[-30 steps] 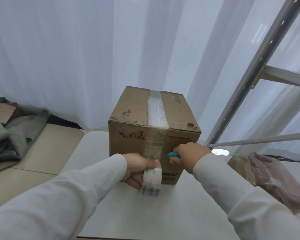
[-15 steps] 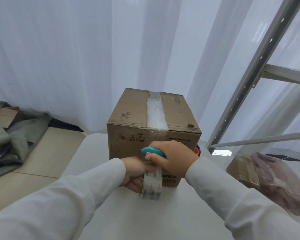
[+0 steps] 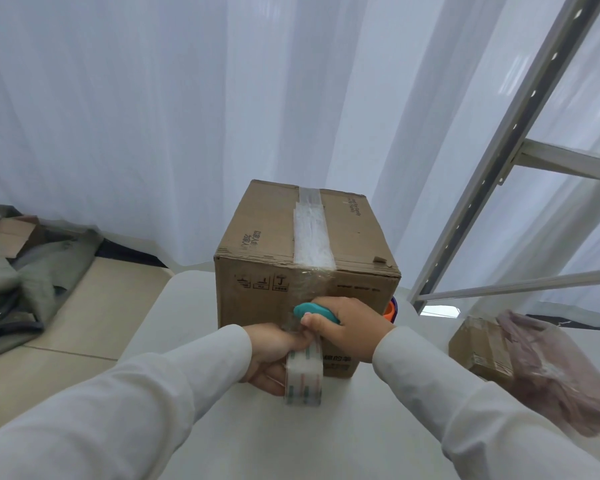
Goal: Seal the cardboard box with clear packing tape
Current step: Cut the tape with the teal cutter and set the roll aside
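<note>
A brown cardboard box (image 3: 267,237) stands on the white table (image 3: 319,434), its top seam covered by a strip of clear tape (image 3: 310,233) that runs over the front edge and down the near face. My left hand (image 3: 274,355) grips a roll of clear packing tape (image 3: 304,374) low against that face. My right hand (image 3: 347,325) holds a small teal cutter (image 3: 312,310) pressed to the tape strip just above the roll.
An orange and purple object (image 3: 391,309) peeks out at the box's right side. A smaller box (image 3: 478,344) and a pinkish plastic bag (image 3: 555,372) lie at the right. A grey metal shelf frame (image 3: 492,174) leans behind. Grey fabric (image 3: 21,282) lies on the floor at left.
My right hand has moved left from the box's right side, bringing the teal cutter onto the tape strip above the roll. My left hand keeps the roll in place.
</note>
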Action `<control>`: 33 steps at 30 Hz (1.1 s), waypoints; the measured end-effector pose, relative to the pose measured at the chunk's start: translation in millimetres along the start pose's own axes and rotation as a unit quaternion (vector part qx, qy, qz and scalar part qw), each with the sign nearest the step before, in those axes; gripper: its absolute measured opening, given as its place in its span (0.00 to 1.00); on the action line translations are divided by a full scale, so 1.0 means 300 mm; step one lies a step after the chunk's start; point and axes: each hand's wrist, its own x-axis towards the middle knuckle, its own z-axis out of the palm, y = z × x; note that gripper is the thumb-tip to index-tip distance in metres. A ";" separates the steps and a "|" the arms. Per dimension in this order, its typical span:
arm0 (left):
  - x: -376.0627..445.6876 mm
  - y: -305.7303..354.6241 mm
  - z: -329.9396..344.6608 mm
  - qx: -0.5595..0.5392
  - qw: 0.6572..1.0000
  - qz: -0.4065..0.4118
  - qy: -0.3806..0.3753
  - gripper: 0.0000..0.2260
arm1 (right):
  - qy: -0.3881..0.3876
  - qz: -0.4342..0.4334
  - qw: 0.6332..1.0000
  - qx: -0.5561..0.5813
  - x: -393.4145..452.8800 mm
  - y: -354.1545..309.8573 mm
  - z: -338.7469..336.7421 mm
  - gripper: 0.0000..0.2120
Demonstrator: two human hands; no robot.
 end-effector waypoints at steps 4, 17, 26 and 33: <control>0.003 0.001 0.001 0.005 1.000 0.015 0.006 0.17 | 0.001 -0.003 0.994 -0.112 -0.002 -0.023 -0.004 0.11; 0.016 0.006 0.025 0.008 0.999 0.030 0.023 0.09 | -0.050 0.050 0.911 -0.406 0.088 -0.156 0.043 0.11; 0.019 0.008 0.008 -0.009 1.000 0.020 0.004 0.12 | -0.052 0.119 0.909 -0.396 0.068 -0.141 -0.001 0.11; 0.018 0.008 0.010 -0.021 1.000 0.022 0.009 0.11 | -0.001 0.094 0.924 -0.372 0.021 -0.111 0.001 0.13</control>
